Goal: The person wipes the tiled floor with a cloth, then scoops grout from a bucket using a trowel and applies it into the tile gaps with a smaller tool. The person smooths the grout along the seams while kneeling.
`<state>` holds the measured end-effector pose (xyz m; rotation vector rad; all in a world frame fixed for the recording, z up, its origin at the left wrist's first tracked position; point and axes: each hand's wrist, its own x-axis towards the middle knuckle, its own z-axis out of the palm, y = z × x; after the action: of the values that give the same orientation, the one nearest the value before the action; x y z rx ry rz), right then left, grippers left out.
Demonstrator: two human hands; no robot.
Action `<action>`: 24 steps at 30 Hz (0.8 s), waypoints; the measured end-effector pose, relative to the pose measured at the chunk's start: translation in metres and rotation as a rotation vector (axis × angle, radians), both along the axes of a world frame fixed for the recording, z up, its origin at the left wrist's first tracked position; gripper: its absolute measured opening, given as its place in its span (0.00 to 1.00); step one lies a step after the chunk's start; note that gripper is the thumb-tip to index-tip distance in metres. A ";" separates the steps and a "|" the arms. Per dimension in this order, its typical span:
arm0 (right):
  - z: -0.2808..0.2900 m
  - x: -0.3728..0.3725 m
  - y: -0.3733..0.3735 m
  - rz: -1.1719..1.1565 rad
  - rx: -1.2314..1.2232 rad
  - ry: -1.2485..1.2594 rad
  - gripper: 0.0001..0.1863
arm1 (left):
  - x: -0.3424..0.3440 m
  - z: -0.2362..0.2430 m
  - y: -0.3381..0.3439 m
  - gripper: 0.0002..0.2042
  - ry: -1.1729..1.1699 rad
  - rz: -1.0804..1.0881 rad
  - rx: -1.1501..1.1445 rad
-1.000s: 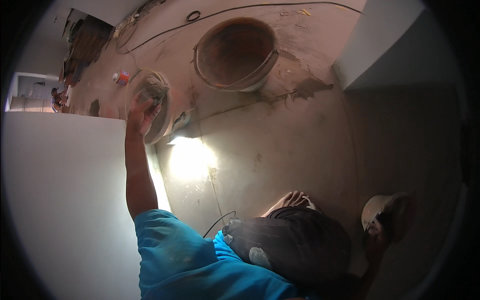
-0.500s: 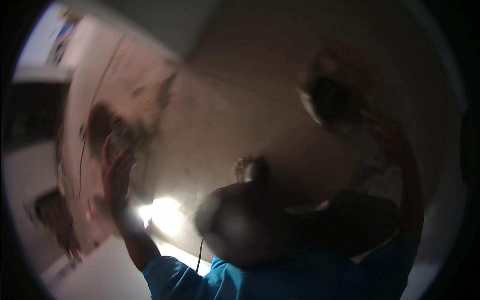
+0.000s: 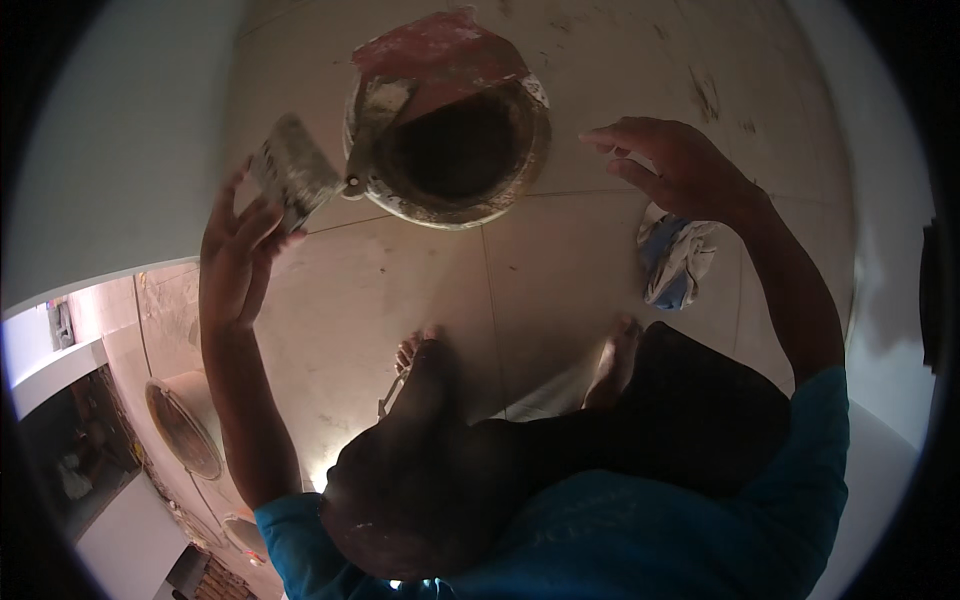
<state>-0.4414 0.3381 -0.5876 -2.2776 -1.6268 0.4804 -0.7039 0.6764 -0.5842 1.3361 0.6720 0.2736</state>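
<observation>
My left hand (image 3: 235, 262) is raised at the left and grips a flat, plaster-smeared trowel blade (image 3: 292, 170) by its lower edge with the fingertips. The blade's far corner reaches the rim of a dirty round bucket (image 3: 520, 165) that stands on the tiled floor. A reddish flat board (image 3: 440, 52) lies across the bucket's far side. My right hand (image 3: 675, 165) hovers to the right of the bucket, fingers apart and curled, holding nothing.
A crumpled blue and white cloth (image 3: 675, 262) lies on the floor under my right wrist. My bare feet (image 3: 420, 352) stand on the tiles below the bucket. A white wall (image 3: 110, 150) fills the left. A round pan (image 3: 183, 428) sits at the lower left.
The view has swung from the wall down to the floor. My left hand has left the wall and now holds the trowel beside the bucket. My right hand has come up into view.
</observation>
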 end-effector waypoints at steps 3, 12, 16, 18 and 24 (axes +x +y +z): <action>-0.003 0.002 -0.015 -0.033 -0.044 0.010 0.17 | 0.041 -0.013 -0.013 0.30 0.026 -0.126 0.125; -0.026 -0.004 -0.042 -0.002 0.022 -0.018 0.18 | 0.117 -0.075 -0.086 0.27 0.191 -0.246 1.154; -0.030 -0.017 -0.042 -0.017 -0.038 0.046 0.17 | 0.125 -0.099 -0.096 0.26 0.200 -0.311 1.409; -0.032 -0.021 -0.043 -0.008 -0.024 0.039 0.17 | 0.126 -0.094 -0.099 0.26 0.259 -0.365 1.424; -0.026 -0.023 -0.027 0.031 -0.078 0.024 0.15 | 0.112 -0.102 -0.097 0.24 0.147 -0.358 1.484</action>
<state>-0.4644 0.3114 -0.6138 -2.2955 -1.6622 0.5863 -0.5919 0.5796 -0.6865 2.8719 0.2522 0.3990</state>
